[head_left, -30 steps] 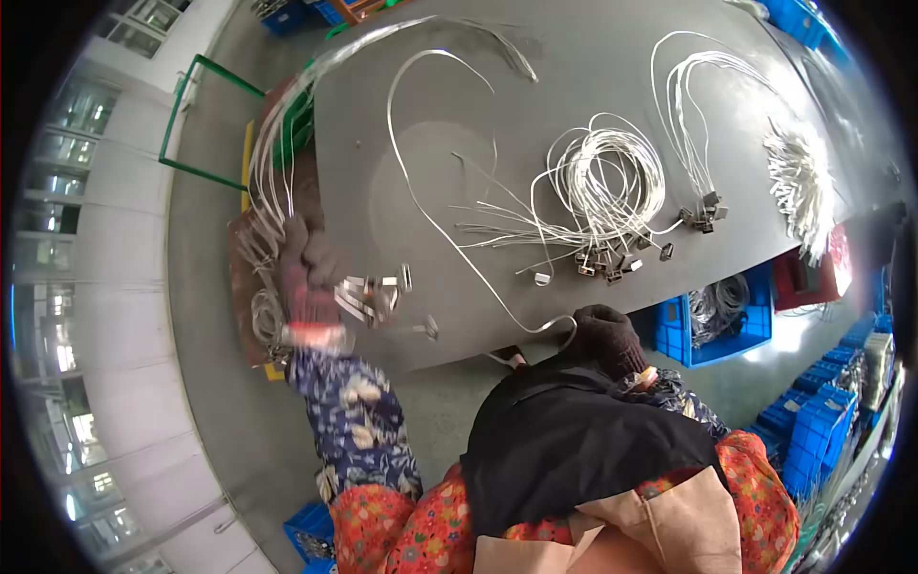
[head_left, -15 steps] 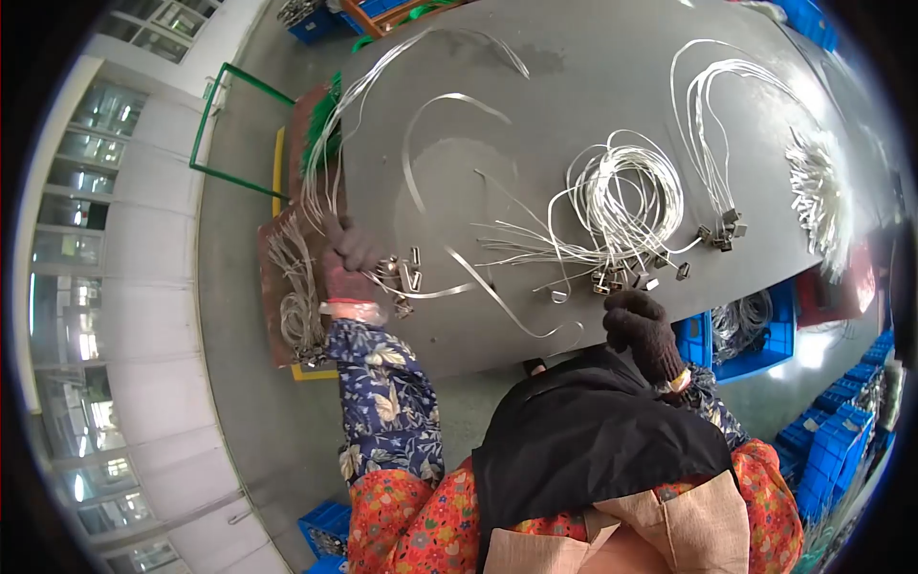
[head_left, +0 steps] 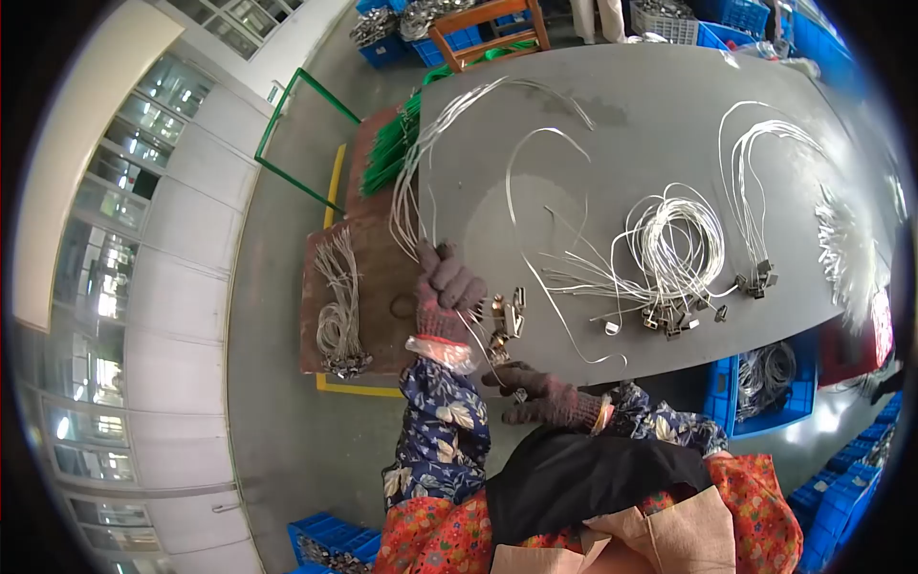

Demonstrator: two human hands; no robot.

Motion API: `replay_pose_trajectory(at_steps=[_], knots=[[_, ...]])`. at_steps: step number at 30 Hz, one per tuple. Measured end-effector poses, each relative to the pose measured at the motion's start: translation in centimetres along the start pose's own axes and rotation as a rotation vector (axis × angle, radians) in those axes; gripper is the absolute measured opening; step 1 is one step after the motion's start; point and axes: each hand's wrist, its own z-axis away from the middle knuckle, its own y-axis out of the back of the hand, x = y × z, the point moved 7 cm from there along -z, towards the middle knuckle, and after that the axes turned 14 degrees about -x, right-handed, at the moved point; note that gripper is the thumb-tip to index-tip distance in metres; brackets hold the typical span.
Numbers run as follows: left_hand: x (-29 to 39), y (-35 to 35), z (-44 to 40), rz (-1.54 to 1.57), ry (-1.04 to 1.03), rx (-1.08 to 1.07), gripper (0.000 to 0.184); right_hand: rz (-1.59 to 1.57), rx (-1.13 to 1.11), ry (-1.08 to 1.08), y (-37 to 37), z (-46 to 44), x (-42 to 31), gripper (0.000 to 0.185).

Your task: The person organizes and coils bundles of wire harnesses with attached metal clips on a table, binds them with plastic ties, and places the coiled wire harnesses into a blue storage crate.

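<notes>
My left hand (head_left: 448,285), in a dark knitted glove, is closed around silvery-white strands (head_left: 405,182) that arc back over the table's left edge. From this fist one strand runs down to my right hand (head_left: 547,396), also gloved, at the front edge. A small metal clip (head_left: 520,394) shows between the right hand's fingers, partly hidden by them. Beside the left hand several shiny metal clips (head_left: 514,314) hang or lie in a cluster; I cannot tell which. A single loose strand (head_left: 521,244) curves across the table to the right of that hand.
On the grey table (head_left: 631,143) lie a coiled strand bundle (head_left: 672,239), a second bundle (head_left: 742,182) and a white tuft (head_left: 846,251). A reddish-brown stand (head_left: 378,311) holds another bundle. Blue crates (head_left: 801,397) stand below right. A wooden chair (head_left: 488,29) and a person's legs (head_left: 600,19) are behind.
My right hand has moved left from the coiled bundle to beside the left hand, at the strand's lower end. The left hand keeps its grip. The whole view has shifted.
</notes>
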Motion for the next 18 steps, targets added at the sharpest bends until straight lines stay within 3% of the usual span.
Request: replay_pose_trajectory(at_steps=[1, 2, 3, 5, 6, 7, 8, 9, 11, 13, 16, 18], knots=[[-0.4, 0.0, 0.8, -0.001, -0.012, 0.044, 0.054, -0.114, 0.051, -0.022, -0.2, 0.1, 1.6, 0.043], [-0.3, 0.3, 2.1, -0.024, -0.06, 0.067, 0.048, -0.436, 0.001, -0.171, -0.9, 0.1, 5.5, 0.035], [0.0, 1.3, 3.3, -0.026, -0.068, 0.072, 0.048, -0.438, -0.006, -0.178, -1.1, 0.8, 5.9, 0.035], [-0.9, 1.5, 4.9, 0.102, 0.091, -0.166, 0.04, -0.424, 0.112, -0.274, -0.3, 2.1, 6.9, 0.03], [-0.8, 1.5, 7.9, -0.075, 0.075, 0.575, 0.036, -0.418, 0.105, -0.287, 0.1, 1.9, 6.0, 0.03], [-2.4, -1.1, 7.4, -0.07, 0.059, 0.577, 0.036, -0.369, 0.262, -0.41, 1.4, 2.3, 5.2, 0.031], [-4.2, -1.9, 8.4, -0.173, 0.042, 0.872, 0.036, -0.318, 0.417, -0.532, 2.2, 3.0, 5.0, 0.031], [-5.4, -2.3, 10.5, -0.275, 0.027, 1.171, 0.036, -0.317, 0.406, -0.546, 2.0, 3.1, 6.0, 0.031], [-7.4, -2.6, 12.3, -0.324, 0.033, 1.15, 0.036, -0.064, 0.448, -0.5, 3.0, 2.6, 6.7, 0.039], [-7.7, -2.2, 13.7, -0.365, 0.043, 1.122, 0.037, -0.134, 0.545, -0.6, 2.8, 2.9, 6.9, 0.046], [-6.8, -2.2, 15.2, -0.343, -0.014, 0.999, 0.037, 0.076, 0.32, -0.619, 2.8, 1.8, 4.1, 0.054], [-6.5, -3.1, 15.7, -0.185, 0.072, 0.958, 0.03, 0.234, 0.175, -0.738, 3.5, 0.8, 3.7, 0.063]])
